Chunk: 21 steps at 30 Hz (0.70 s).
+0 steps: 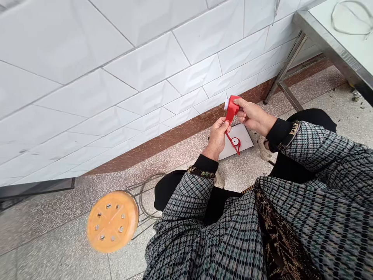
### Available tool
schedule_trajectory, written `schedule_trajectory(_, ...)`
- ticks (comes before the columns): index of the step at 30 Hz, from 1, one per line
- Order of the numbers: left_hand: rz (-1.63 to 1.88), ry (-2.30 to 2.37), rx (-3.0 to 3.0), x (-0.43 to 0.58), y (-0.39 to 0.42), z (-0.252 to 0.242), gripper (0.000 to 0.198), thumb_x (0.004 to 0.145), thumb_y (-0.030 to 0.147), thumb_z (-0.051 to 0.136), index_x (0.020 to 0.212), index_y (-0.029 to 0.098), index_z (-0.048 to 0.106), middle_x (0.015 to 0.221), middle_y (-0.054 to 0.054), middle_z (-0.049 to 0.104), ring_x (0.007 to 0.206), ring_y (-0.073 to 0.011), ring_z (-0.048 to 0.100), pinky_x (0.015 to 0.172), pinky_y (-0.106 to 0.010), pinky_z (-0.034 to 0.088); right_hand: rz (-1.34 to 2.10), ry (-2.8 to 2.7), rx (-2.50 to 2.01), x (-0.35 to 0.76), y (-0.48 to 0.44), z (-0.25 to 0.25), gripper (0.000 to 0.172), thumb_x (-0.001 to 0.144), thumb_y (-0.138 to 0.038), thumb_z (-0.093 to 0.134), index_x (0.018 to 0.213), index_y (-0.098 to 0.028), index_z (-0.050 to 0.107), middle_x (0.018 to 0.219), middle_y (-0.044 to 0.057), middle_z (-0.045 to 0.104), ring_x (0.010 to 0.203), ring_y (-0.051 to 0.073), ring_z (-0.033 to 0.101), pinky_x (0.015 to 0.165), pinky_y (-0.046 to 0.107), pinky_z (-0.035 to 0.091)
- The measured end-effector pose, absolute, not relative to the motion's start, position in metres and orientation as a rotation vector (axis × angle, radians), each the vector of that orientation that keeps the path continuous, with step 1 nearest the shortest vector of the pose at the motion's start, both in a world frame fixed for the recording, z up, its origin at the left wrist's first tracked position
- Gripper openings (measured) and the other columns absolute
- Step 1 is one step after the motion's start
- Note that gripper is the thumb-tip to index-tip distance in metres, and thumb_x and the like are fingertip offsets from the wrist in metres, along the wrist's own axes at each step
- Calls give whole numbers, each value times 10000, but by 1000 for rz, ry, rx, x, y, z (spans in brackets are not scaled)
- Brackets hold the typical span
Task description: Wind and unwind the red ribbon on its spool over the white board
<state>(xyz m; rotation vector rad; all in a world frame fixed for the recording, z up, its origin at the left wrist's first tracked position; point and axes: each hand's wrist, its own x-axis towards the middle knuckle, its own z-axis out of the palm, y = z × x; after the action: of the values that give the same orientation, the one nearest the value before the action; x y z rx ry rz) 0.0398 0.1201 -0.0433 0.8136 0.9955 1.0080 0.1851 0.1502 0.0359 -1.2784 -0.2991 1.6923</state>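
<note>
I hold a small red plastic tool [231, 111] with a white tip and a red loop handle hanging below it, raised in front of the tiled wall. My left hand [218, 136] pinches its lower part from beneath, fingers closed. My right hand [253, 115] grips its upper part from the right, fingers wrapped round it. Both arms wear checked grey sleeves with dark cuffs. A white flat board [243, 137] lies on the floor just beneath the hands.
An orange round stool [112, 221] with holes and a wire frame stands at the lower left. A metal table [335, 37] with a wire loop on it fills the upper right, its legs against the white tiled wall [116, 70]. My shoes rest on the speckled floor.
</note>
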Motion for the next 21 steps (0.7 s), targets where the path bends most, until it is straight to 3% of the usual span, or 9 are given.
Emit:
schedule_trajectory(5, 1110, 1018, 867, 38, 119, -48, 297, 869, 380, 833, 766, 186, 634, 724, 25, 590, 664, -104, 492, 667, -240, 428, 1713, -285, -1255, 189, 153, 35, 285, 1036, -179, 662, 803, -207, 499, 541, -89, 456, 406, 37, 244, 380, 147, 217)
schedule_trajectory(11, 1070, 1019, 952, 39, 118, -53, 370, 828, 508, 846, 797, 193, 654, 618, 53, 501, 547, -86, 365, 536, -239, 289, 1787, -175, -1218, 192, 156, 35, 232, 1063, -165, 598, 855, -205, 505, 566, -91, 470, 389, 23, 236, 362, 117, 229)
schedule_trajectory(17, 1144, 1100, 1161, 34, 123, -62, 317, 839, 438, 846, 832, 186, 653, 663, 47, 560, 586, -86, 443, 597, -241, 386, 1968, -46, -1166, 198, 156, 41, 194, 1084, -125, 497, 907, -204, 513, 534, -103, 424, 351, 19, 232, 328, 94, 228)
schedule_trajectory(19, 1197, 1104, 1222, 29, 127, -65, 301, 828, 399, 874, 934, 195, 680, 668, 53, 569, 579, -86, 462, 601, -241, 410, 2058, -40, -1140, 201, 156, 40, 166, 1067, -124, 520, 922, -203, 521, 536, -101, 426, 347, 23, 244, 319, 97, 249)
schedule_trajectory(21, 1206, 1085, 1260, 23, 130, -68, 448, 819, 382, 899, 1185, 227, 693, 673, 64, 583, 561, -90, 473, 602, -245, 441, 2158, -47, -1109, 205, 157, 39, 139, 1039, -124, 561, 932, -205, 525, 536, -103, 420, 345, 31, 254, 309, 107, 275)
